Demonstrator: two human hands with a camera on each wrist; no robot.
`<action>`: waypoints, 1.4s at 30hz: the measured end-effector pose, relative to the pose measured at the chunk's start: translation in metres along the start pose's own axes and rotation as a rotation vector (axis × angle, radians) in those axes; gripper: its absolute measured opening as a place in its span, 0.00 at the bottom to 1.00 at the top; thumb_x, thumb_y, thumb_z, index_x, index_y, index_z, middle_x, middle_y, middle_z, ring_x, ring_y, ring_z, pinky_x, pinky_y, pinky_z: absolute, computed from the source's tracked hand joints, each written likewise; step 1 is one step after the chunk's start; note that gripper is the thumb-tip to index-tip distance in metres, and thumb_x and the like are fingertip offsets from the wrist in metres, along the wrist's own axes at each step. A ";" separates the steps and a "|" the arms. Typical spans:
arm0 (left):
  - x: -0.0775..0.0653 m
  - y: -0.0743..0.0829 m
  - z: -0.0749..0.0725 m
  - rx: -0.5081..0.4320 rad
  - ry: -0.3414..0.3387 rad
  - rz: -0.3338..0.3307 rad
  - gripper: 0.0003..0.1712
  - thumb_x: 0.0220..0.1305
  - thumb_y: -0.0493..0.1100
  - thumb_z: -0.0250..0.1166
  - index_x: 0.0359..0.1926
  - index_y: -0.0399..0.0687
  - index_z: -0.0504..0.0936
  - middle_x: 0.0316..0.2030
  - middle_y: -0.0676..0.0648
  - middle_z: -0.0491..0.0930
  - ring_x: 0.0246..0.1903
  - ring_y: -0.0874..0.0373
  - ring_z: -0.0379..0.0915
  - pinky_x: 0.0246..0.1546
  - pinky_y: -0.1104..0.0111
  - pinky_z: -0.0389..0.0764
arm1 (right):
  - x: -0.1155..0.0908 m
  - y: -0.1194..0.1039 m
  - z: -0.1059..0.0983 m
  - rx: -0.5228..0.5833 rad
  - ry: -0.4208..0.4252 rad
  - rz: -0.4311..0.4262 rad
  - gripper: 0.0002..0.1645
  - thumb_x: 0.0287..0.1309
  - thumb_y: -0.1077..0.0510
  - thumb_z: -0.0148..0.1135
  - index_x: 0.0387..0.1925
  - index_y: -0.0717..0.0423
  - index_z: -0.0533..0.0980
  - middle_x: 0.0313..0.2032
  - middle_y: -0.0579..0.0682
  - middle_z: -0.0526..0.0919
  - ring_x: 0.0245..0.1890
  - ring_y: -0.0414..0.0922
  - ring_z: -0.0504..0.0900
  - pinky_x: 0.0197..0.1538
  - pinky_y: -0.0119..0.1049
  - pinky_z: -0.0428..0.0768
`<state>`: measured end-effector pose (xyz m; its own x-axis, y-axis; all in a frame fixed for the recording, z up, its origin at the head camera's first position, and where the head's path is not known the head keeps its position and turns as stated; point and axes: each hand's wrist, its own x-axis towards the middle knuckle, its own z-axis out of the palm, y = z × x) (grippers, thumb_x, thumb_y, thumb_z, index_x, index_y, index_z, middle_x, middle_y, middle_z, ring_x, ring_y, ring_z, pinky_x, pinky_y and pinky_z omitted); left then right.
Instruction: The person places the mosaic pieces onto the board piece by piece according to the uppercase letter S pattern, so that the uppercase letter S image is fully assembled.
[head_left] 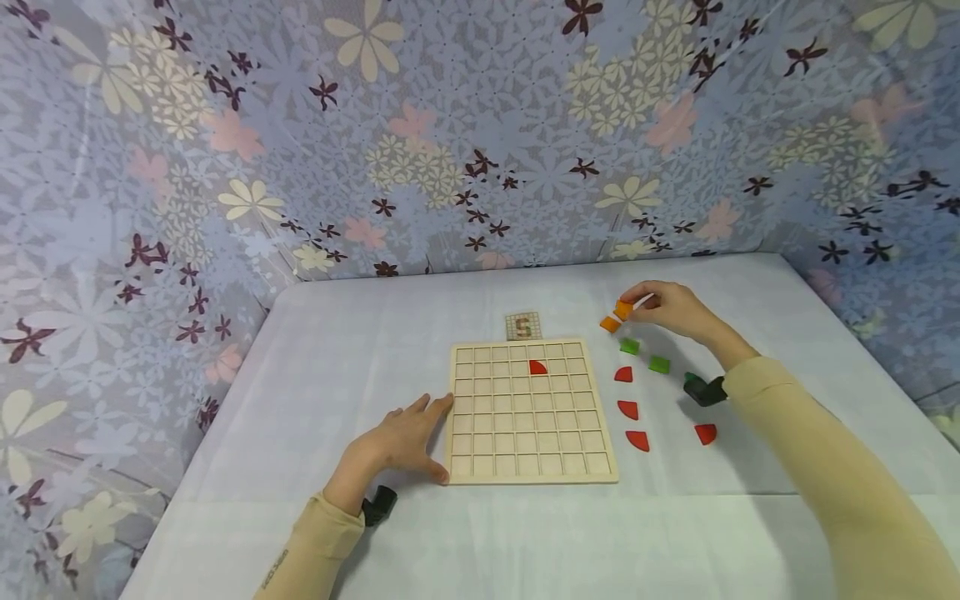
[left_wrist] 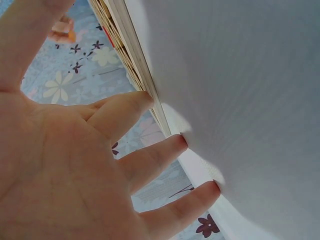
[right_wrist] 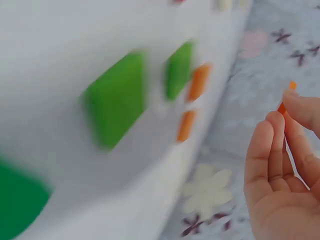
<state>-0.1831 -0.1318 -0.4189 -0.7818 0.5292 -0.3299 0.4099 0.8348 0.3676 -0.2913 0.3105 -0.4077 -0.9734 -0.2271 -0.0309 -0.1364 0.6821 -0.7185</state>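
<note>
"So, at the far left, what is the left hand [head_left: 408, 433] doing?"

"Its fingers are spread apart and it grips nothing. The thumb and a fingertip meet the left edge of the gridded board [head_left: 491, 422], which I take for steadying."

"And the board?"

"It lies flat, with one red quarter-round piece [head_left: 537, 367] in the second row from the far side. Just beyond its far edge is a small card [head_left: 523, 326] with a figure like an S or a 5."

"Further right?"

"Two orange pieces [right_wrist: 186, 126] lie on the table [head_left: 375, 333], then three loose red pieces [head_left: 627, 409] in a rough column and two green pieces [head_left: 659, 364]. The right hand [head_left: 670, 310] pinches a third orange piece [right_wrist: 282, 108] between thumb and finger, seemingly clear of the table. Rightmost are a partly hidden dark green piece [head_left: 691, 378] and another red piece [head_left: 705, 433]."

"Which step is that?"

"Picking out one piece, I'd judge; it is well apart from the board. The next move would call for a firm, narrow pinch, a path above the loose pieces, and the board held still."
</note>
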 end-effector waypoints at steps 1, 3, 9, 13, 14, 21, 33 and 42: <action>0.000 0.000 0.000 -0.002 -0.001 0.000 0.65 0.39 0.55 0.79 0.73 0.43 0.50 0.68 0.39 0.57 0.69 0.42 0.45 0.62 0.43 0.53 | -0.001 -0.006 0.002 0.021 -0.004 -0.017 0.20 0.60 0.56 0.62 0.53 0.60 0.75 0.49 0.59 0.77 0.42 0.52 0.78 0.45 0.47 0.76; -0.001 0.000 0.000 -0.005 -0.001 0.001 0.65 0.39 0.55 0.79 0.73 0.43 0.50 0.68 0.39 0.57 0.69 0.42 0.45 0.62 0.43 0.53 | -0.003 -0.018 0.007 0.062 -0.019 -0.047 0.19 0.61 0.57 0.62 0.52 0.59 0.75 0.47 0.58 0.79 0.41 0.54 0.79 0.46 0.47 0.77; -0.001 0.000 0.000 0.002 0.001 0.003 0.66 0.39 0.56 0.79 0.73 0.43 0.50 0.68 0.39 0.57 0.69 0.42 0.45 0.63 0.43 0.53 | -0.002 -0.050 0.033 0.138 -0.088 -0.143 0.18 0.58 0.59 0.64 0.50 0.60 0.76 0.44 0.57 0.80 0.40 0.54 0.80 0.45 0.49 0.78; -0.001 0.000 -0.001 0.003 0.001 0.002 0.66 0.39 0.56 0.79 0.73 0.43 0.50 0.68 0.39 0.57 0.69 0.42 0.45 0.63 0.44 0.53 | 0.003 -0.066 0.054 0.148 -0.138 -0.215 0.19 0.55 0.61 0.67 0.49 0.61 0.77 0.45 0.56 0.79 0.39 0.49 0.80 0.44 0.41 0.79; -0.001 0.000 -0.001 0.004 0.000 0.002 0.66 0.39 0.56 0.79 0.73 0.43 0.50 0.68 0.39 0.57 0.69 0.43 0.45 0.63 0.44 0.53 | 0.005 -0.069 0.059 0.146 -0.152 -0.231 0.18 0.55 0.61 0.67 0.48 0.60 0.77 0.46 0.56 0.80 0.40 0.48 0.80 0.44 0.39 0.79; -0.001 -0.001 -0.002 0.011 -0.005 -0.003 0.66 0.39 0.56 0.78 0.73 0.44 0.50 0.69 0.40 0.57 0.69 0.43 0.44 0.63 0.44 0.52 | 0.015 -0.086 0.094 0.085 -0.245 -0.325 0.17 0.55 0.63 0.66 0.48 0.61 0.77 0.46 0.55 0.79 0.41 0.48 0.79 0.45 0.38 0.79; 0.002 -0.002 -0.001 0.025 -0.002 -0.006 0.66 0.38 0.57 0.79 0.73 0.44 0.50 0.68 0.41 0.58 0.69 0.43 0.45 0.62 0.44 0.54 | 0.026 -0.087 0.123 -0.145 -0.284 -0.418 0.14 0.51 0.65 0.69 0.41 0.59 0.79 0.41 0.51 0.80 0.35 0.43 0.80 0.40 0.36 0.78; 0.001 -0.002 -0.001 0.009 -0.004 -0.007 0.66 0.38 0.56 0.79 0.73 0.44 0.50 0.68 0.41 0.57 0.69 0.43 0.44 0.63 0.44 0.53 | 0.024 -0.093 0.126 -0.162 -0.299 -0.426 0.14 0.50 0.65 0.69 0.41 0.60 0.79 0.39 0.50 0.80 0.33 0.42 0.78 0.38 0.35 0.77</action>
<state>-0.1855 -0.1329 -0.4188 -0.7827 0.5242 -0.3357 0.4088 0.8395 0.3578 -0.2786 0.1543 -0.4293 -0.7340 -0.6786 0.0264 -0.5570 0.5793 -0.5951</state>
